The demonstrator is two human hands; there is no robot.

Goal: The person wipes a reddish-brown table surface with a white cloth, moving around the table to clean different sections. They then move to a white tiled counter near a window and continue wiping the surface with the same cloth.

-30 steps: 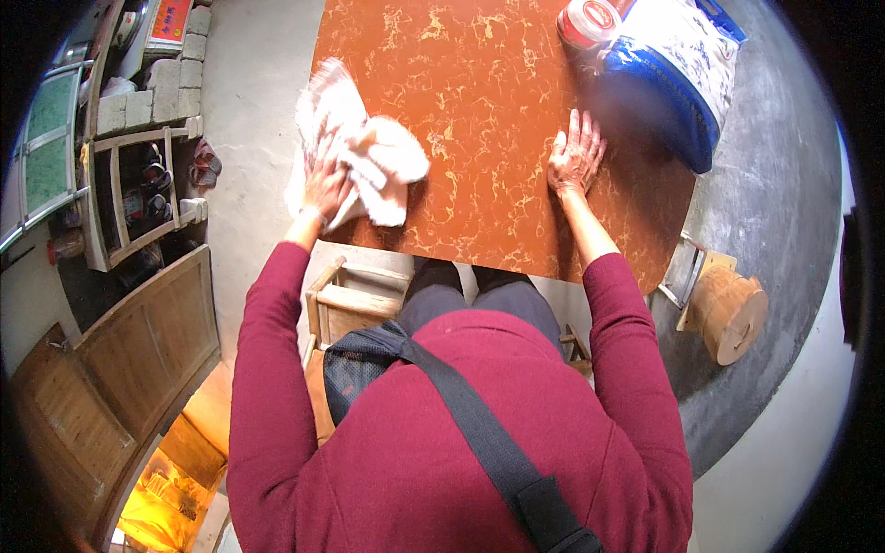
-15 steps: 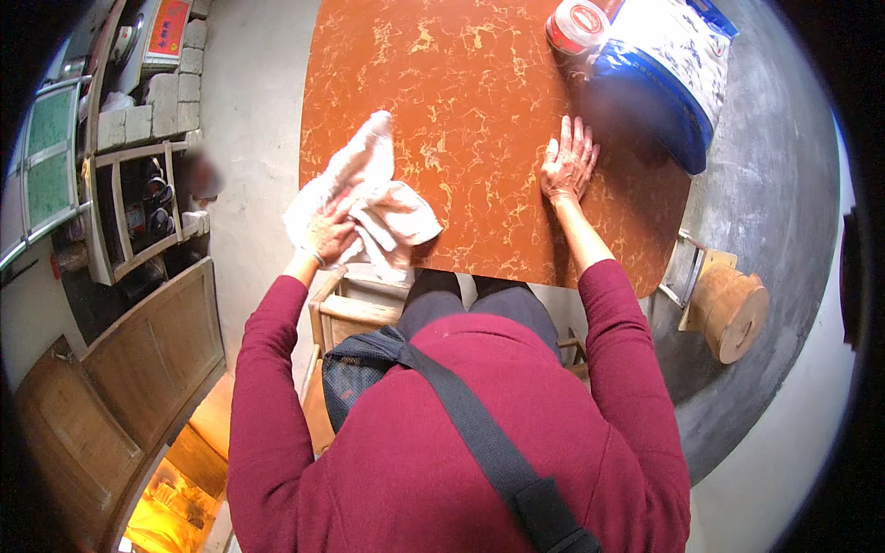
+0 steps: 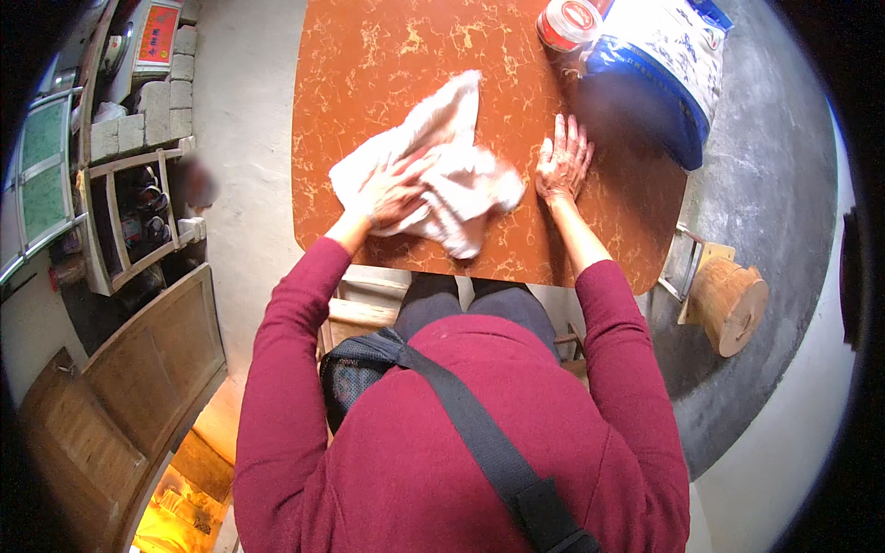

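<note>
A crumpled white fabric cloth (image 3: 456,175) lies on the reddish-brown, gold-veined rectangular worktop (image 3: 396,55) with rounded corners, near the edge closest to the person. It sits beneath and around the left hand (image 3: 396,192) and spreads toward the right hand (image 3: 564,166), its nearest fold ending just beside that hand with a narrow strip of bare surface between them. One corner of the cloth points toward the far side, and another fold droops close to the near edge. The left hand rests palm down on the cloth, fingers extended across it and slightly blurred; whether the fingertips pinch any fabric cannot be told. The right hand lies flat on the worktop, holding nothing, its fingers outstretched with small gaps and pointing away from the body. Beyond it, toward the far right, stand a round red-and-white lidded tub (image 3: 569,25) and, close beside that, a large blue-and-white plastic bag (image 3: 659,64), both apart from the right hand.
</note>
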